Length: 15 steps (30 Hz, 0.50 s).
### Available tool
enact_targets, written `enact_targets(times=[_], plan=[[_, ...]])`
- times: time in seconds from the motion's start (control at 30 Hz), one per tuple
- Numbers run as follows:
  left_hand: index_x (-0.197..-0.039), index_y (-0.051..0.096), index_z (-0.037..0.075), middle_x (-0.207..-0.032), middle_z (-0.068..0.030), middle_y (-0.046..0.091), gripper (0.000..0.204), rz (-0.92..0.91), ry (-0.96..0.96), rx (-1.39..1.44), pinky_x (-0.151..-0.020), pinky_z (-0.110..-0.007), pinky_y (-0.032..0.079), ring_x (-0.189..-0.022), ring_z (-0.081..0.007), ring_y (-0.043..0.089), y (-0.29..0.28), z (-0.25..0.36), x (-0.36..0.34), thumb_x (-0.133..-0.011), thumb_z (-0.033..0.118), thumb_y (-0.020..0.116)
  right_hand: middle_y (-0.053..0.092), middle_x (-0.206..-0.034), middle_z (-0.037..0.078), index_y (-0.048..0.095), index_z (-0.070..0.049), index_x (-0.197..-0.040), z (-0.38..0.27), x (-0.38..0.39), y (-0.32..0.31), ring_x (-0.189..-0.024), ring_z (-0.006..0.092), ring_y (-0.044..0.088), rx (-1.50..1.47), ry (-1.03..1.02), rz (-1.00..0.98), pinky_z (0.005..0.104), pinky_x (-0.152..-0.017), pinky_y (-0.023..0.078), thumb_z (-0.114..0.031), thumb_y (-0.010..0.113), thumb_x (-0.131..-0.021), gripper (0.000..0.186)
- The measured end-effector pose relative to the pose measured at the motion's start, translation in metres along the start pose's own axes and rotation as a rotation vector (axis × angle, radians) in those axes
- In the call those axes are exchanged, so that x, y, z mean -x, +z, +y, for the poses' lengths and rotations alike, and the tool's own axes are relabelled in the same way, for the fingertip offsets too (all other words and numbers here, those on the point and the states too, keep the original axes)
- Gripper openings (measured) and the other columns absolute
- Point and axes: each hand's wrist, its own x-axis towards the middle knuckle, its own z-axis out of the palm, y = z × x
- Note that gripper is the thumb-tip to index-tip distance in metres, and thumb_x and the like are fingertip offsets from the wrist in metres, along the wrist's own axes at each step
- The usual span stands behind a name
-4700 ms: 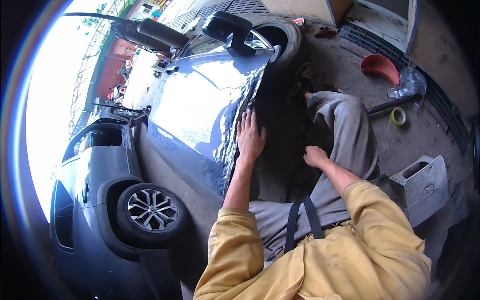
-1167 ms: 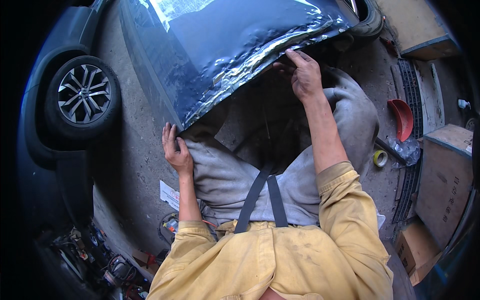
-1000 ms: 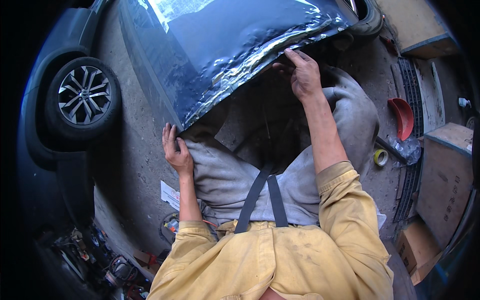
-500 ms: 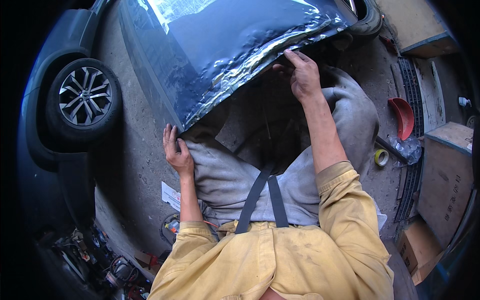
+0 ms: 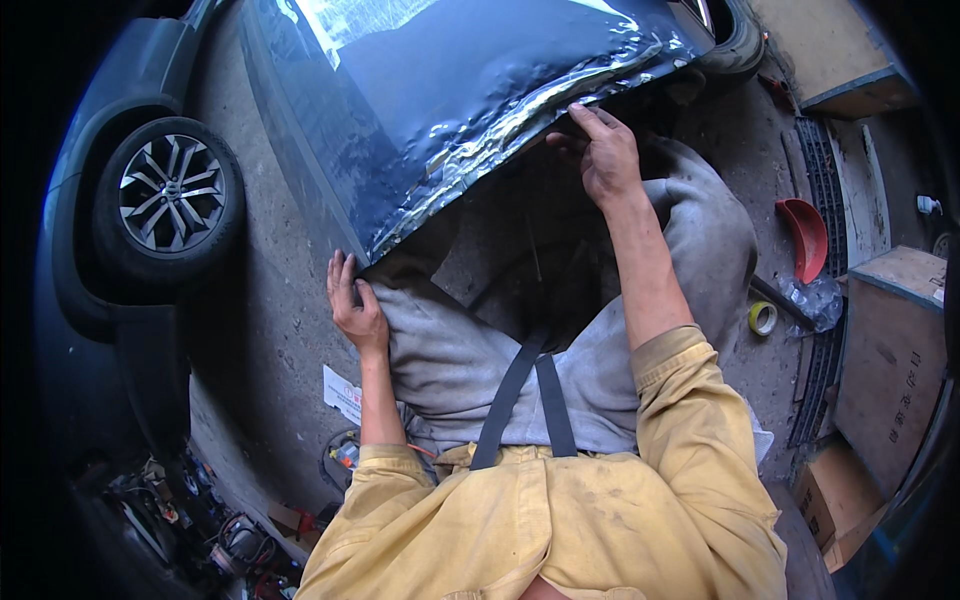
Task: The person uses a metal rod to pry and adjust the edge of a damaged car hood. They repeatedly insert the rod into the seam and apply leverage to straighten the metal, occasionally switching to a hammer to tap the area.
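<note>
A dark blue car body panel (image 5: pixel 430 110) spans the upper middle of the head view, its near edge creased, wrinkled and dented. At that panel's near left corner is my left hand (image 5: pixel 358 312), fingers fairly straight on one side and thumb on the other, gripping the corner. My right hand (image 5: pixel 607 160) holds the near edge farther right, with index finger and thumb close together at the rim; the other fingers partly go under it and are hidden. Below the panel, my knees in grey trousers (image 5: pixel 450 340) are spread around a dark gap.
A dark car with a spoked wheel (image 5: pixel 172 186) stands on the left. On the right are a red curved piece (image 5: pixel 805 238), a roll of yellow-green tape (image 5: pixel 763 317), crumpled clear plastic (image 5: pixel 820 300) and wooden boxes (image 5: pixel 890 350). Assorted tools and parts (image 5: pixel 240 545) lie at lower left.
My right hand has shifted very slightly down along the edge. The panel and my left hand look nearly the same.
</note>
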Motion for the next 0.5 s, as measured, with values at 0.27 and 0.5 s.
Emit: enact_targets(times=[0.27,0.5], plan=[[-0.126,0.066,0.003,-0.137,-0.0158,0.061,0.038,0.012,-0.023,0.003,-0.113,-0.043,0.039,-0.133,-0.0356,0.052,-0.002,0.011,0.0,-0.09,-0.001,0.054,0.071,-0.088,0.006,0.067,-0.004,-0.102,0.001,0.015,-0.002,-0.069,0.0184,0.07,-0.049,-0.054,0.148,0.0297,-0.062,0.05,-0.022,0.061,-0.099,0.019],[-0.13,0.06,-0.006,-0.118,-0.022,0.069,0.035,0.181,-0.073,0.82,-0.1,-0.04,0.05,-0.111,-0.0287,0.067,-0.077,0.131,-0.05,-0.102,0.015,0.056,0.071,-0.082,0.007,0.068,-0.002,-0.102,-0.072,0.078,0.005,-0.065,0.0146,0.064,0.201,-0.584,0.285,0.026,-0.057,0.049,-0.018,0.059,-0.099,0.018]])
